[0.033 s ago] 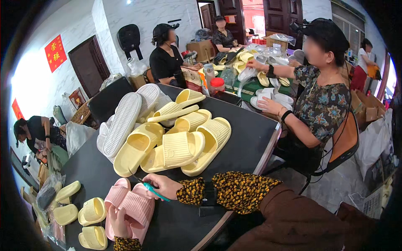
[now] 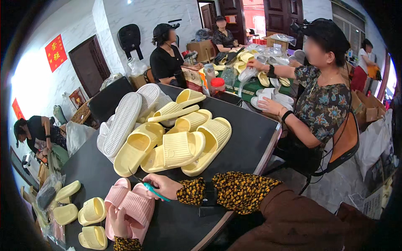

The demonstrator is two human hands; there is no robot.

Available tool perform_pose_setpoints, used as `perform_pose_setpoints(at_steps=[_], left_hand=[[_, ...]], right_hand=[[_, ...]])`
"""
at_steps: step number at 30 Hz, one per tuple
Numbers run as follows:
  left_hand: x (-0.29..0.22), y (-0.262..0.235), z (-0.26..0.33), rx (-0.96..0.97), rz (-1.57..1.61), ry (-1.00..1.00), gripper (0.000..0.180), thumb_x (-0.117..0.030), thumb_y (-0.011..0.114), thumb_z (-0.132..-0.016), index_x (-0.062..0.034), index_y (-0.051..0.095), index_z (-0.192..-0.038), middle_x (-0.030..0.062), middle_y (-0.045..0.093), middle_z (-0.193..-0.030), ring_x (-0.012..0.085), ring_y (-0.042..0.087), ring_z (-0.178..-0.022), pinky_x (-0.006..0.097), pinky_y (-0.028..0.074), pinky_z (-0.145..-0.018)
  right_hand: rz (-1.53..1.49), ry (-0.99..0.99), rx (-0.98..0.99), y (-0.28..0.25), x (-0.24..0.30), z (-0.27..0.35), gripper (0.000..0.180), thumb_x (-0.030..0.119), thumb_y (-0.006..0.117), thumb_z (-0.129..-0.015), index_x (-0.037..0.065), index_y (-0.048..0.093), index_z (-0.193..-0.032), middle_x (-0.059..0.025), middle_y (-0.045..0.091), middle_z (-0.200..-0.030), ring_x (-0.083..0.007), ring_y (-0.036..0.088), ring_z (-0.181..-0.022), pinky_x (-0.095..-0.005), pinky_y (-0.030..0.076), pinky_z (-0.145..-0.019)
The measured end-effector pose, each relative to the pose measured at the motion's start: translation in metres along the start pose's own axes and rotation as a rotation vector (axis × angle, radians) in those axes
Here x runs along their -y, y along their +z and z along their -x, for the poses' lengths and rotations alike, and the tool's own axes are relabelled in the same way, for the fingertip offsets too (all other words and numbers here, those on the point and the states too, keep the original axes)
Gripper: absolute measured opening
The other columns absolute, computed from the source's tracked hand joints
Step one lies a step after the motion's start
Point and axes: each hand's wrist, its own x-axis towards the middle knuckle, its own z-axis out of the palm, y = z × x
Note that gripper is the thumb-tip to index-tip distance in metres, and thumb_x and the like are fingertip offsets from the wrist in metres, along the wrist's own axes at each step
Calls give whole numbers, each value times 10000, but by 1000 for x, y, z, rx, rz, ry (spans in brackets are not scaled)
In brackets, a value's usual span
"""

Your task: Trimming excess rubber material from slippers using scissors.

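Our left hand (image 2: 120, 225) is at the pair of pink slippers (image 2: 138, 207), its thumb and fingers bent and drawn close together over the ribbed straps; we cannot tell whether it pinches a strap or only touches it. Our right hand (image 2: 164, 187) is closed around a teal-handled cutting tool (image 2: 155, 192), the handle crossing beneath the fingers and the thin dark blade pointing up and to the left, by the near end of a yellow slipper (image 2: 140, 148).

Those pink slippers lie side by side on the dark worktop (image 2: 251, 129), directly under our left hand and just to the left of our right one, so that the tool sits at their upper right edge.

Our left forearm comes in from the lower edge, only its flowered cuff (image 2: 127, 243) showing, with the hand reaching upward. Our right forearm runs in from the right, nearly level, in a wide flowered sleeve (image 2: 245, 191) past the worktop's edge, above the brown cloth (image 2: 289, 217) over our lap.

Beyond the hands we have a heap of yellow slippers, with a white slipper (image 2: 122, 124) leaning sole outward at its left. Smaller yellow slippers (image 2: 92, 211) stand left of the pink pair, near a clear plastic bag (image 2: 49, 190). To our right, a co-worker (image 2: 322, 100) sits handling white slippers (image 2: 274, 99).
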Motion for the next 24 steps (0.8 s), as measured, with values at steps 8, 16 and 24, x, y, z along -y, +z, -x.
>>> perform_pose_setpoints(at_steps=[8, 16, 24], left_hand=[[-5, 13, 9, -39, 75, 45, 458, -102, 545, -796, 20, 386, -1208, 93, 505, -999, 141, 522, -821, 237, 434, -691], [-32, 16, 21, -113, 127, 206, 438, -71, 513, -799, 29, 386, -1206, 113, 517, -1045, 173, 529, -932, 275, 439, -791], [-15, 14, 11, -109, 86, 123, 397, -42, 509, -811, 53, 389, -1177, 100, 562, -957, 127, 585, -809, 232, 492, -635]], right_hand=[[-91, 12, 49, 0, 8, 6, 454, 190, 619, -817, -29, 417, -1160, -85, 548, -857, -110, 533, -723, -249, 444, -626], [118, -38, 67, 8, 5, 1, 483, 168, 675, -766, -2, 443, -1153, -68, 566, -857, -101, 538, -776, -260, 458, -676], [211, 6, 141, 11, 0, 6, 453, 171, 680, -761, -5, 460, -1115, -85, 578, -834, -118, 552, -749, -271, 458, -703]])
